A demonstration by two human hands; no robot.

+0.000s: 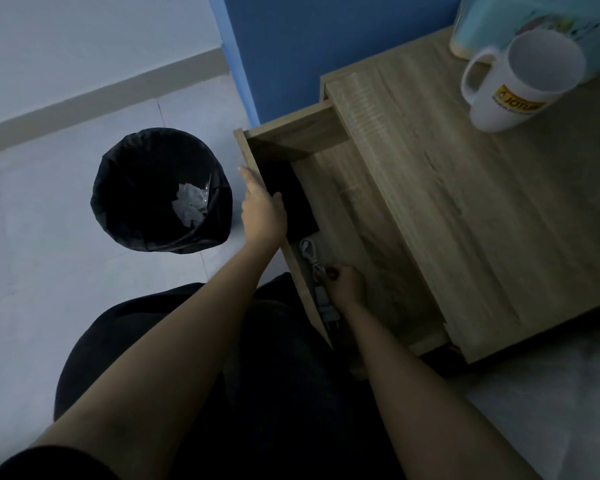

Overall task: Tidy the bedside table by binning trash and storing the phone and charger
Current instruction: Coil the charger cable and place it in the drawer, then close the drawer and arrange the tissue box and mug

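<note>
1. Left hand (262, 211) is resting on the front panel of the open drawer (378, 216), fingers stretched flat along it and thumb on the dark phone (288, 199) lying inside.
2. Right hand (347, 284) is pinching the white charger (317, 271) cable, setting it just behind the phone.
3. Tucking the plug fully inside is looking wise, so nothing snags on closing.
4. Crumpled trash (189, 206) is already sitting in the bin (160, 190); a mug (513, 81) is standing on the bedside table (482, 188).

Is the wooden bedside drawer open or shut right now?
Open. The wooden drawer is pulled out from the table, its inside exposed, with the black phone and grey charger cable lying in it.
</note>
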